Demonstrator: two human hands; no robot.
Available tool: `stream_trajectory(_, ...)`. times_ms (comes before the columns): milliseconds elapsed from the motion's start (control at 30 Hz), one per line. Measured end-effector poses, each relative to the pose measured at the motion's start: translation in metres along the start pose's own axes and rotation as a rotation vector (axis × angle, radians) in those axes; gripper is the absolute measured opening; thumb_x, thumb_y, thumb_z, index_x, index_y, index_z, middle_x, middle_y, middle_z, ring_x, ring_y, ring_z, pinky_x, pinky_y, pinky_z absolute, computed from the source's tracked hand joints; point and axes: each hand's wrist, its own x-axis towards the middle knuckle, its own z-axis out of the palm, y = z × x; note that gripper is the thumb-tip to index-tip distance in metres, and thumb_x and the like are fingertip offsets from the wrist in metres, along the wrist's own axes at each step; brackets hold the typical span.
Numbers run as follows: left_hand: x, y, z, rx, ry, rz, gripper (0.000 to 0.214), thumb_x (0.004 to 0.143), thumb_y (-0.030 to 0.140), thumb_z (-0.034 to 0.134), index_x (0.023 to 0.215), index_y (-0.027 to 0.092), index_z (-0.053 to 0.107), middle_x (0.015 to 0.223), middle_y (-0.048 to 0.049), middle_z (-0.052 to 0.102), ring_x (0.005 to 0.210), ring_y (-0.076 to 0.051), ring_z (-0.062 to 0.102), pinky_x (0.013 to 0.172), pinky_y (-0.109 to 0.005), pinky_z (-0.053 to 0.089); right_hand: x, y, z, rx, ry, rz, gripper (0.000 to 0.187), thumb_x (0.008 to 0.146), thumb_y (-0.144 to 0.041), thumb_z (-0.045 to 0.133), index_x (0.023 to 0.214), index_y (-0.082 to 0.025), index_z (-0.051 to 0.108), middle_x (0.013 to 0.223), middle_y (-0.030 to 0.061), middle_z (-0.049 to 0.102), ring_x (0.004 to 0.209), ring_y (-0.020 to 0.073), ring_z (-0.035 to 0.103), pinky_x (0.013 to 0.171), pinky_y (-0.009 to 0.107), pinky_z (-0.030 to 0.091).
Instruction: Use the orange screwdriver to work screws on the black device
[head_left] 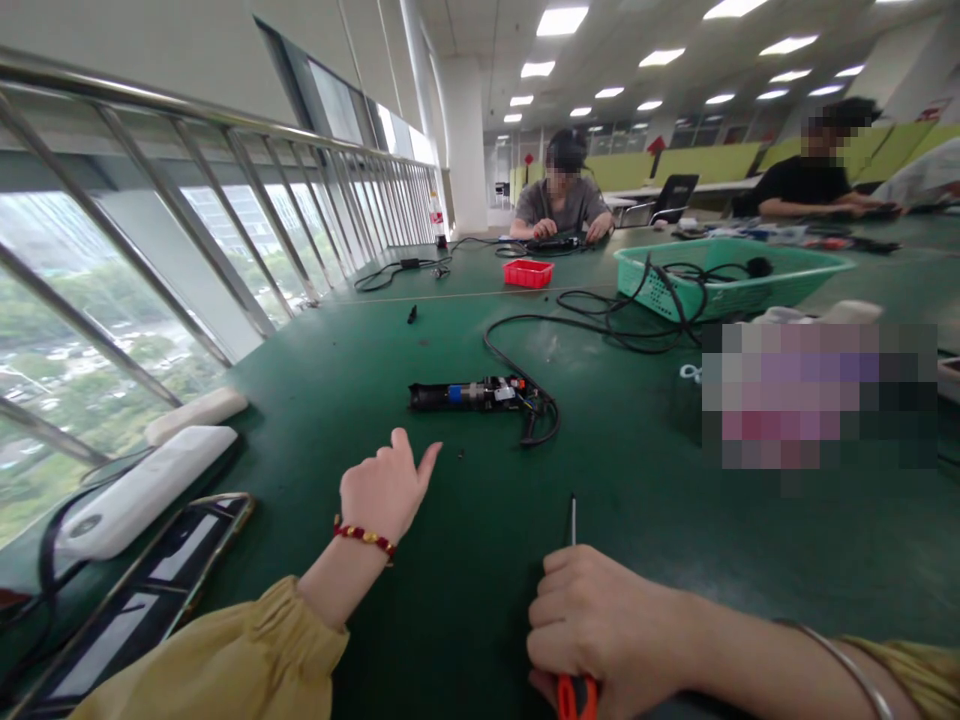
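Observation:
My right hand (pixel 592 625) is closed around a screwdriver (pixel 573 560) with an orange and black handle, its thin shaft pointing away from me over the green table (pixel 420 350). My left hand (pixel 386 488) hovers low over the table with the index finger and thumb stretched out toward a tiny dark speck (pixel 460 455), perhaps a screw. Beyond it lies an opened black device (pixel 480 394) with its inner parts showing and a black cable (pixel 540 340) running from it.
A white power bank (pixel 142 500) and a phone (pixel 150 590) lie at the left edge by the railing. A green basket (pixel 720 275) with cables and a small red tray (pixel 527 272) stand farther back. Two other people sit at the far side.

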Motion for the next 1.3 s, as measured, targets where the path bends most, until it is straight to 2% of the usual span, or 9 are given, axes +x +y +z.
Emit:
stream_trajectory(100, 0.009, 0.002, 0.008, -0.026, -0.002, 0.125, 0.053, 0.087, 0.054, 0.024, 0.101, 0.009, 0.049, 0.068, -0.0112, 0.062, 0.061, -0.025, 0.063, 0.047, -0.027, 0.042, 0.001, -0.001, -0.001, -0.006, -0.002, 0.017, 0.015, 0.074, -0.028, 0.05, 0.061, -0.02, 0.048, 0.054, -0.005, 0.053, 0.049, 0.0093, 0.041, 0.05, 0.027, 0.023)
stream_trajectory(200, 0.027, 0.013, 0.015, -0.023, 0.029, 0.227, 0.04, 0.089, 0.042, 0.028, 0.106, 0.011, 0.046, 0.07, -0.0115, 0.063, 0.066, -0.026, 0.064, 0.051, -0.029, 0.044, 0.002, -0.001, 0.0, -0.004, 0.01, 0.027, 0.016, 0.074, -0.027, 0.049, 0.06, -0.02, 0.046, 0.053, -0.0048, 0.053, 0.048, 0.0089, 0.042, 0.05, 0.027, 0.023)
stream_trajectory(333, 0.045, 0.033, 0.017, -0.031, 0.026, 0.273, 0.03, 0.09, 0.023, 0.028, 0.111, 0.009, 0.044, 0.072, -0.013, 0.064, 0.066, -0.024, 0.064, 0.051, -0.03, 0.046, 0.004, 0.0, 0.001, -0.008, -0.004, 0.028, 0.014, 0.074, -0.027, 0.05, 0.061, -0.02, 0.047, 0.054, -0.0044, 0.054, 0.049, 0.0087, 0.043, 0.05, 0.026, 0.023)
stream_trajectory(467, 0.051, 0.042, 0.02, -0.068, 0.065, 0.364, 0.028, 0.09, 0.018, 0.027, 0.11, 0.011, 0.046, 0.074, -0.012, 0.064, 0.067, -0.025, 0.064, 0.053, -0.031, 0.046, 0.004, 0.001, 0.002, -0.007, -0.012, 0.027, 0.014, 0.073, -0.029, 0.051, 0.063, -0.02, 0.047, 0.054, -0.0044, 0.054, 0.048, 0.0094, 0.042, 0.05, 0.027, 0.021)
stream_trajectory(700, 0.058, 0.017, 0.025, -0.546, 0.079, 0.573, 0.022, 0.089, 0.024, 0.034, 0.097, 0.018, 0.054, 0.09, -0.0038, 0.063, 0.081, -0.016, 0.06, 0.071, -0.028, 0.045, 0.0, 0.007, -0.005, -0.046, 0.004, 0.079, 0.019, 0.075, -0.027, 0.048, 0.059, -0.019, 0.041, 0.054, -0.005, 0.052, 0.05, 0.0084, 0.041, 0.052, 0.026, 0.023)
stream_trajectory(900, 0.056, 0.005, 0.012, -0.544, -0.102, 0.739, 0.024, 0.082, 0.029, 0.05, 0.101, 0.018, 0.059, 0.09, -0.0032, 0.056, 0.071, -0.012, 0.056, 0.066, -0.025, 0.046, -0.001, 0.013, -0.009, -0.058, -0.006, 0.103, 0.019, 0.076, -0.028, 0.047, 0.06, -0.019, 0.042, 0.055, -0.0046, 0.053, 0.051, 0.0079, 0.042, 0.053, 0.026, 0.025)
stream_trajectory(967, 0.052, 0.009, 0.013, -0.489, -0.049, 0.729, 0.021, 0.081, 0.027, 0.052, 0.1, 0.019, 0.059, 0.092, -0.0028, 0.055, 0.074, -0.012, 0.056, 0.066, -0.025, 0.046, -0.001, 0.012, -0.009, -0.065, -0.006, 0.1, 0.019, 0.076, -0.028, 0.048, 0.06, -0.019, 0.043, 0.055, -0.0046, 0.053, 0.051, 0.0078, 0.043, 0.052, 0.026, 0.025)
stream_trajectory(1133, 0.047, 0.024, 0.024, -0.342, 0.227, 0.741, 0.011, 0.085, 0.017, 0.046, 0.086, 0.016, 0.057, 0.091, -0.0042, 0.056, 0.083, -0.015, 0.054, 0.072, -0.028, 0.045, 0.0, 0.012, -0.009, -0.071, -0.009, 0.095, 0.019, 0.075, -0.028, 0.049, 0.06, -0.019, 0.044, 0.055, -0.0053, 0.053, 0.051, 0.0075, 0.044, 0.052, 0.026, 0.026)
stream_trajectory(1300, 0.045, 0.029, 0.027, -0.234, 0.296, 0.788, 0.011, 0.085, 0.013, 0.043, 0.086, 0.013, 0.054, 0.089, -0.0055, 0.057, 0.081, -0.016, 0.053, 0.073, -0.028, 0.045, -0.001, 0.012, -0.01, -0.065, -0.007, 0.105, 0.018, 0.076, -0.028, 0.048, 0.06, -0.019, 0.044, 0.055, -0.0053, 0.053, 0.05, 0.0076, 0.043, 0.052, 0.026, 0.026)
